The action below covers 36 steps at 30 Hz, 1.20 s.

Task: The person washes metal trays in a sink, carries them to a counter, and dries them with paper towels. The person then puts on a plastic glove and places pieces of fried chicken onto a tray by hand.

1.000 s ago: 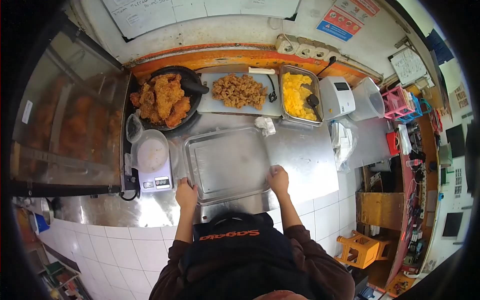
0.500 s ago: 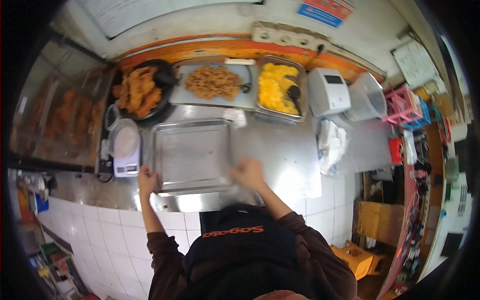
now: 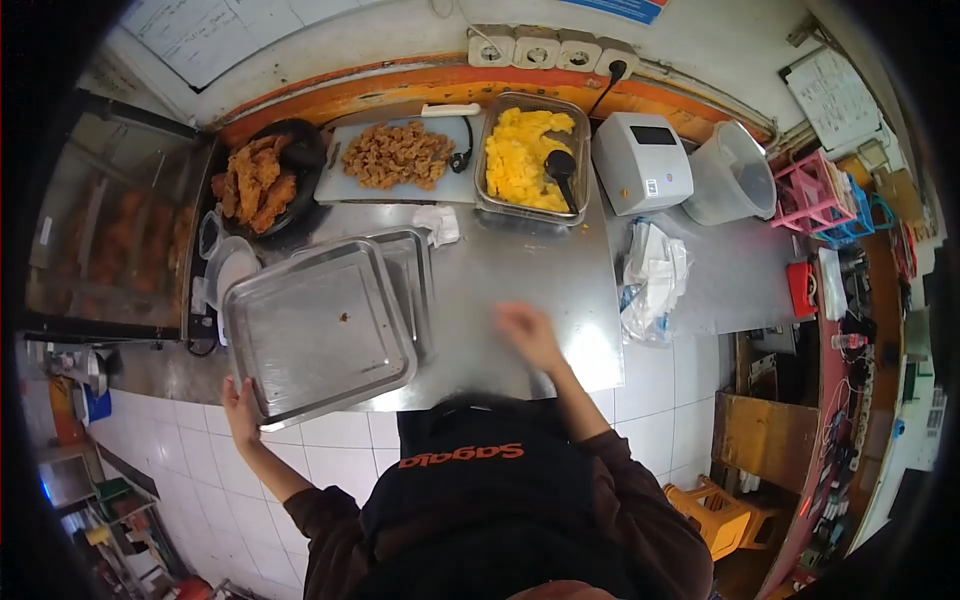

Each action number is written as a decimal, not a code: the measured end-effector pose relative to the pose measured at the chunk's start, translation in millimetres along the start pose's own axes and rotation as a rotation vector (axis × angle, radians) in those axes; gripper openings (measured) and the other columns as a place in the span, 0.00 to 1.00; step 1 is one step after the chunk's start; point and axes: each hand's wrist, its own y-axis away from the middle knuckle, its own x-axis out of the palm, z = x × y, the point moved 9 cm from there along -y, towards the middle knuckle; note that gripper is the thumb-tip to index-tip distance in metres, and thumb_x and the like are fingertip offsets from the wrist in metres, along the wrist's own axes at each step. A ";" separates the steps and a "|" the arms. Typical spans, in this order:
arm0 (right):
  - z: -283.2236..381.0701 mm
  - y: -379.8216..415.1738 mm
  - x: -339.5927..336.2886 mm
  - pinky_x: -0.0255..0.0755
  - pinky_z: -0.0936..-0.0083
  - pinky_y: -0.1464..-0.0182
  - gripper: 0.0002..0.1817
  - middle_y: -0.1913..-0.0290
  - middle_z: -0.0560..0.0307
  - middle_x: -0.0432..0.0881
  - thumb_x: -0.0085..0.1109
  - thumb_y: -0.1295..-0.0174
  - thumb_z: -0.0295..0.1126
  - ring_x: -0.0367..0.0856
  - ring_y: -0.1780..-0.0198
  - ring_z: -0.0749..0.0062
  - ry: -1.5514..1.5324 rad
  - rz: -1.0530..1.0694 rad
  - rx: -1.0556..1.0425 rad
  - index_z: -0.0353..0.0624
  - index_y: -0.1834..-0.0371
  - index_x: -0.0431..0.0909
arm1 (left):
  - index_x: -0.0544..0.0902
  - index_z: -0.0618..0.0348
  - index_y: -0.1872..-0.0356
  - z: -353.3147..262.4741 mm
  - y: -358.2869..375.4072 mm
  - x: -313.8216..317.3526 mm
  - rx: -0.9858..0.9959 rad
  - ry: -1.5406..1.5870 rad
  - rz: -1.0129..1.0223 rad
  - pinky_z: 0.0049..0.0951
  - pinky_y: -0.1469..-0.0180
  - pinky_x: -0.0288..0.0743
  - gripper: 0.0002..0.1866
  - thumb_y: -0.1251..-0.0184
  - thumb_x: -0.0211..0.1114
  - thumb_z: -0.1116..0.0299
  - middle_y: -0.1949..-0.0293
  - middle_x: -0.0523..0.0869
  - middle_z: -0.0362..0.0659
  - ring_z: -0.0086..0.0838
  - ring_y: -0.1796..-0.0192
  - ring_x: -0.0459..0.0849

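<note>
Clock positions are read from the centre of the upper tray (image 3: 300, 330). Orange lettering on the black garment (image 3: 470, 510), at between four and five o'clock, seems to begin "Saga"; its last letters are unclear. Handwriting on the whiteboard (image 3: 235, 40), toward twelve, and the cabinet's label (image 3: 46, 230), at ten, cannot be read. The upper tray is a shallow metal rectangle with rounded corners and a raised rim, its base scuffed and marked by a dark brown speck. It sits askew over the left part of the counter (image 3: 500, 260), overlapping a second tray (image 3: 405, 265) at two o'clock; its near corner projects past the counter's edge. The left hand (image 3: 242, 405), between seven and eight, grips that corner, fingers closed on the rim. The right hand (image 3: 528, 330), at three, is blurred, well apart from the tray; its opening and any hold cannot be told.
</note>
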 end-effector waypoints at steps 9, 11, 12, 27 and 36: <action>-85.9 90.0 -274.6 0.72 0.77 0.72 0.09 0.74 0.52 0.82 0.55 0.46 0.28 0.81 0.76 0.71 0.312 -0.820 0.392 0.38 0.63 0.79 | 0.68 0.62 0.59 -193.9 20.2 61.6 0.501 -0.692 0.076 0.27 0.57 0.68 0.11 0.44 0.53 0.82 0.68 0.77 0.47 0.33 0.63 0.77; -87.9 101.6 -311.3 0.73 0.75 0.66 0.10 0.73 0.52 0.82 0.56 0.50 0.27 0.82 0.70 0.67 0.624 -0.832 0.511 0.40 0.65 0.81 | 0.67 0.63 0.60 -242.1 40.3 97.6 0.540 -0.752 0.076 0.28 0.58 0.69 0.11 0.44 0.53 0.82 0.68 0.78 0.51 0.40 0.63 0.78; -93.5 103.1 -322.5 0.73 0.75 0.66 0.10 0.73 0.52 0.82 0.56 0.50 0.27 0.82 0.70 0.67 0.625 -0.835 0.511 0.40 0.65 0.81 | 0.67 0.63 0.61 -256.4 45.2 113.3 0.574 -0.822 0.069 0.30 0.59 0.69 0.11 0.44 0.53 0.82 0.69 0.78 0.54 0.46 0.63 0.79; -240.0 83.4 -373.3 0.74 0.76 0.71 0.34 0.43 0.40 0.66 0.58 0.46 0.49 0.81 0.68 0.62 0.334 -0.983 0.505 0.40 0.40 0.63 | 0.68 0.65 0.59 -255.4 29.6 86.4 0.698 -0.679 0.038 0.26 0.53 0.66 0.10 0.42 0.53 0.79 0.64 0.77 0.46 0.30 0.59 0.75; -138.7 37.6 -336.4 0.75 0.69 0.68 0.13 0.70 0.47 0.82 0.59 0.53 0.23 0.83 0.69 0.60 0.426 -0.682 0.285 0.35 0.62 0.78 | 0.72 0.59 0.58 -13.4 3.9 17.9 0.112 -0.058 0.147 0.19 0.57 0.65 0.09 0.39 0.57 0.72 0.64 0.77 0.37 0.19 0.62 0.72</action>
